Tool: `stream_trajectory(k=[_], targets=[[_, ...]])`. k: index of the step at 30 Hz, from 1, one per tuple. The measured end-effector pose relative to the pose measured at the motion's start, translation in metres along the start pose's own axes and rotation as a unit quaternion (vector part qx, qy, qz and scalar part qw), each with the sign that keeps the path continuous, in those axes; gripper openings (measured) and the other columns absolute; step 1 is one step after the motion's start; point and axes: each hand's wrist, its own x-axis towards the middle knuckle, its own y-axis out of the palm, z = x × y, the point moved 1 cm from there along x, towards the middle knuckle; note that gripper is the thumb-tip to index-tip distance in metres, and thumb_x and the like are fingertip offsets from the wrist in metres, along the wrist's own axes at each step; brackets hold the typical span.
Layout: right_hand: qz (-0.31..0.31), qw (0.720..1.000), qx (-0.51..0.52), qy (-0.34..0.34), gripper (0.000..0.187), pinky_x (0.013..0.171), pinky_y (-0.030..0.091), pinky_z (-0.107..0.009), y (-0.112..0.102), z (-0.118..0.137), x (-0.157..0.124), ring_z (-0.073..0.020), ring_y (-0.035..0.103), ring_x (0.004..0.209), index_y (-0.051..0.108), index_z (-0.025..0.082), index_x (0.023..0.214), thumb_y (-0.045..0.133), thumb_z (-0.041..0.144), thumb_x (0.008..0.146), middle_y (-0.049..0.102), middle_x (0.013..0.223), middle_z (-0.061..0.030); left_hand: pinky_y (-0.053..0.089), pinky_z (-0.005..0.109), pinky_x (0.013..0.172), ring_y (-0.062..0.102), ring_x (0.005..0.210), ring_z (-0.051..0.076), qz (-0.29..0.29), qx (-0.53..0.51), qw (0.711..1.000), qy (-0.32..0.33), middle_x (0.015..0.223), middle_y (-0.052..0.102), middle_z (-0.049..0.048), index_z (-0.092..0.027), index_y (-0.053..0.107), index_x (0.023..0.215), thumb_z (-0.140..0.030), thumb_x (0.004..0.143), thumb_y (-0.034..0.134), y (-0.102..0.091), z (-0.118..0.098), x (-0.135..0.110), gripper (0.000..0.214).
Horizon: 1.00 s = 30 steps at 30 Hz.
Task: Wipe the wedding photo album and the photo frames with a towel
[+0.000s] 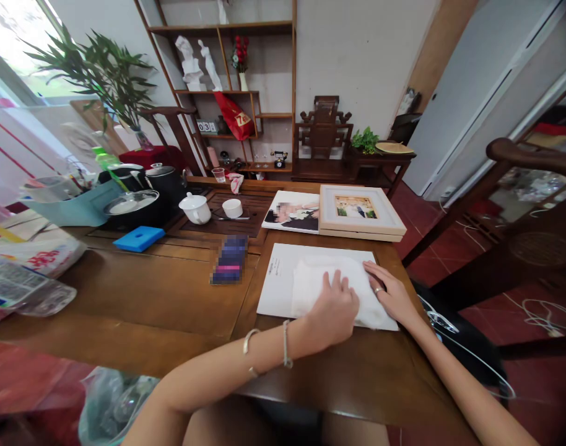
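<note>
we lay our left hand [333,308] open and flat on the white cloth [317,277]; our right hand [391,292], fingers straight, touches its right edge, atop a white sheet [277,282].

Legible for certain: white digits "03" on the dark block calendar [207,126], standing on a middle board of the shelf [274,28] at the back wall. Just right of it, on the red bag [234,114], a gold mark beginning with what looks like "7"; remainder too small to make out. Along the left edge of the white sheet [278,291], a few short lines of tiny dark print, not readable. On the plastic bags [36,257] at far left, red and blue printing, blurred past reading. On the flat item [230,259] left of the sheet, pixelated colours only, nothing to decipher.
</note>
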Motion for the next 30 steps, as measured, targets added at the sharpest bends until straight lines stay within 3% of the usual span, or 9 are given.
stream_trajectory(k=[2,5,8,12,20,24,27,29,30], targets=[[0.004,1.0,-0.018,-0.015,0.038,0.11,0.042,-0.055,-0.001,0.005,-0.002,-0.0293,0.056,0.129,0.068,0.021,0.121,0.049,0.037,0.094,0.064,0.134,-0.0136,0.035,0.06,0.108,0.036,0.139,0.044,0.0,-0.01,0.999,0.047,0.144,0.048,0.0275,0.001,0.051,0.136,-0.027,0.095,0.043,-0.011,-0.006,-0.036,0.05],[0.028,0.995,-0.057,-0.082,0.042,0.115,0.033,-0.061,-0.005,0.02,-0.011,-0.0308,0.049,0.136,0.062,0.022,0.129,0.053,0.042,0.093,0.06,0.139,-0.0134,0.034,0.057,0.11,0.036,0.14,0.041,0.025,-0.042,0.998,0.039,0.147,0.047,0.0202,-0.005,0.049,0.14,-0.028,0.095,0.042,-0.026,-0.004,-0.086,0.05],[0.104,0.974,-0.101,-0.172,0.064,0.119,0.022,-0.063,-0.008,0.039,-0.024,-0.0319,0.037,0.144,0.047,0.026,0.144,0.062,0.052,0.087,0.048,0.15,-0.0115,0.029,0.056,0.114,0.036,0.141,0.037,0.047,-0.062,0.997,-0.024,0.148,0.048,0.0143,-0.01,0.048,0.141,-0.026,0.091,0.046,-0.03,0.013,-0.125,0.053],[0.167,0.951,-0.152,-0.211,0.105,0.117,0.03,-0.061,-0.004,0.05,-0.035,-0.0362,0.031,0.146,0.025,0.025,0.155,0.067,0.071,0.071,0.035,0.158,-0.0157,0.023,0.056,0.118,0.029,0.146,0.033,0.024,-0.013,0.988,-0.153,0.153,0.042,0.0096,-0.014,0.046,0.144,-0.008,0.082,0.041,-0.017,0.043,-0.164,0.062],[0.155,0.923,-0.211,-0.282,0.071,0.108,0.041,-0.061,0.007,0.043,-0.036,-0.0405,0.039,0.141,0.04,0.023,0.149,0.056,0.058,0.089,0.046,0.15,-0.0186,0.036,0.052,0.113,0.033,0.145,0.026,0.058,0.011,0.958,-0.282,0.154,0.04,0.0039,-0.022,0.045,0.146,0.01,0.074,0.029,0.016,0.073,-0.231,0.081],[0.141,0.916,-0.216,-0.307,0.057,0.101,0.044,-0.068,0.014,0.045,-0.041,-0.0457,0.042,0.137,0.047,0.021,0.144,0.055,0.044,0.093,0.052,0.144,-0.0221,0.033,0.065,0.11,0.026,0.146,0.035,0.025,-0.059,0.949,-0.31,0.156,0.036,0.0109,-0.021,0.034,0.152,0.0,0.082,0.037,0.009,0.067,-0.244,0.074],[0.145,0.904,-0.23,-0.33,0.052,0.098,0.045,-0.07,0.016,0.047,-0.046,-0.0478,0.043,0.136,0.048,0.02,0.144,0.056,0.033,0.094,0.055,0.141,-0.0232,0.035,0.06,0.112,0.029,0.146,0.034,-0.051,-0.216,0.934,-0.281,0.158,0.033,0.0118,-0.026,0.023,0.155,-0.019,0.091,0.048,-0.008,0.045,-0.229,0.07],[0.145,0.901,-0.232,-0.337,0.051,0.098,0.045,-0.07,0.013,0.05,-0.046,-0.0475,0.043,0.135,0.047,0.02,0.144,0.055,0.027,0.095,0.056,0.14,-0.0229,0.045,0.05,0.107,0.046,0.136,0.03,-0.115,-0.353,0.882,-0.291,0.153,0.042,0.0112,-0.03,0.034,0.15,-0.03,0.095,0.05,-0.014,0.029,-0.21,0.057],[0.142,0.902,-0.229,-0.338,0.05,0.098,0.045,-0.07,0.01,0.052,-0.045,-0.0468,0.044,0.135,0.047,0.02,0.144,0.053,0.025,0.095,0.057,0.14,-0.0225,0.051,0.045,0.1,0.056,0.127,0.029,-0.143,-0.425,0.837,-0.313,0.146,0.049,0.0126,-0.028,0.042,0.143,-0.034,0.095,0.05,-0.014,0.023,-0.199,0.049]])
